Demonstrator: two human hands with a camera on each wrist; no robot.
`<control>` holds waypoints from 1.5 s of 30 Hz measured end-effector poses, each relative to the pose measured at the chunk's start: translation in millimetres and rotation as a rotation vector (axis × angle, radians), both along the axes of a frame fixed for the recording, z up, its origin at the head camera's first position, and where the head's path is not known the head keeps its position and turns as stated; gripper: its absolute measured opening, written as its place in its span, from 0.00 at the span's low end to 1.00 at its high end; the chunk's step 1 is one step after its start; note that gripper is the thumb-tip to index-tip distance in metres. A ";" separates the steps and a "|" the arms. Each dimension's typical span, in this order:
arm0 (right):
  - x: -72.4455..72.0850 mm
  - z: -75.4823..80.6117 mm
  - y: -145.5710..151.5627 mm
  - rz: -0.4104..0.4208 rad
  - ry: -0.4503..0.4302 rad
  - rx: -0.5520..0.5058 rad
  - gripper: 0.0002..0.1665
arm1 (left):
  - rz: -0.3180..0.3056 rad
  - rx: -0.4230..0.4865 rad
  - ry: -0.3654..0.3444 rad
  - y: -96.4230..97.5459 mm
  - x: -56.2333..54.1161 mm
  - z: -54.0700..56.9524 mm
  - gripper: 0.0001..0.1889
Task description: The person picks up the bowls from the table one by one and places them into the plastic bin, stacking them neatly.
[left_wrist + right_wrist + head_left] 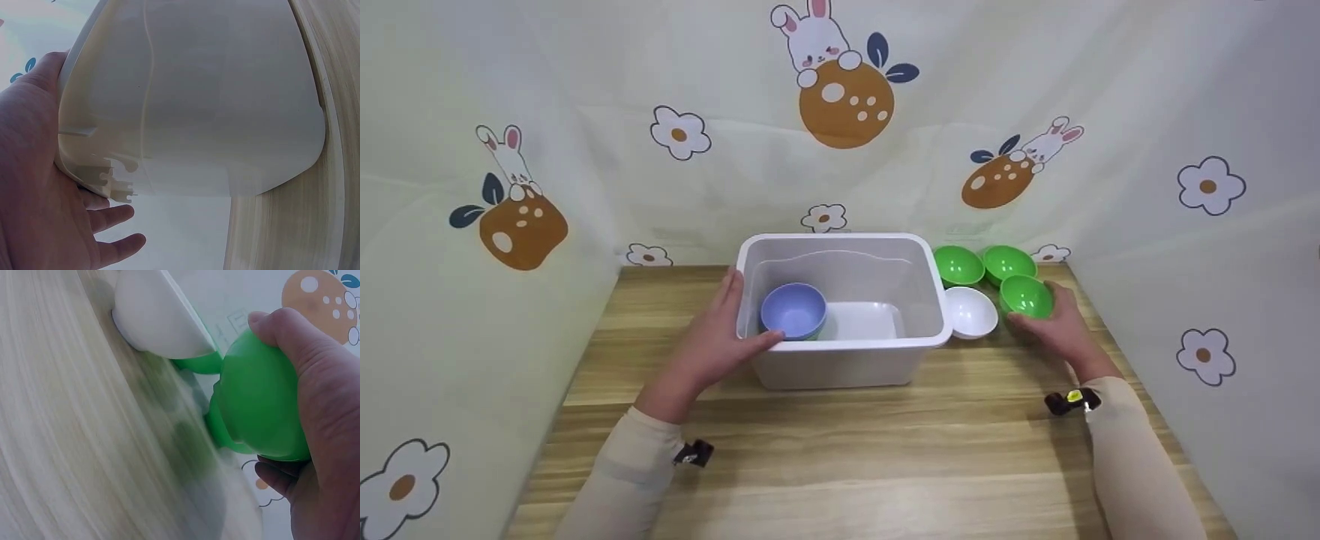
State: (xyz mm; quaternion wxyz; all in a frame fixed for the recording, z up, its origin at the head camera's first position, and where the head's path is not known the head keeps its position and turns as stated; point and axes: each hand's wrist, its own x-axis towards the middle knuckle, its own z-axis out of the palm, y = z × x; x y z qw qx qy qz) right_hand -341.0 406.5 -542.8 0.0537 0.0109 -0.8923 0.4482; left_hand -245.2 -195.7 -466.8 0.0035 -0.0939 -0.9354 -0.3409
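My left hand (712, 341) holds the front left corner of a white plastic bin (847, 367), the thumb along its front rim and the fingers at its left side. In the left wrist view, some fingertips stick out free past the bin wall (214, 101). Inside the bin, a blue bowl (793, 309) sits at the left, with a bit of green showing under it. My right hand (1065, 326) grips a green bowl (261, 399) between thumb and fingers, raised off the table in the right wrist view.
Two more green bowls (958, 266) stand behind, by the back wall. A white bowl (971, 313) is beside the bin's right side. Patterned cloth (720, 195) encloses the wooden table (885, 450) at the back and both sides.
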 end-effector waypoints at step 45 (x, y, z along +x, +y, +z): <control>-1.5 65.1 -45.7 0.135 0.093 0.112 0.67 | -0.024 0.011 0.031 -1.0 -2.8 -2.9 0.74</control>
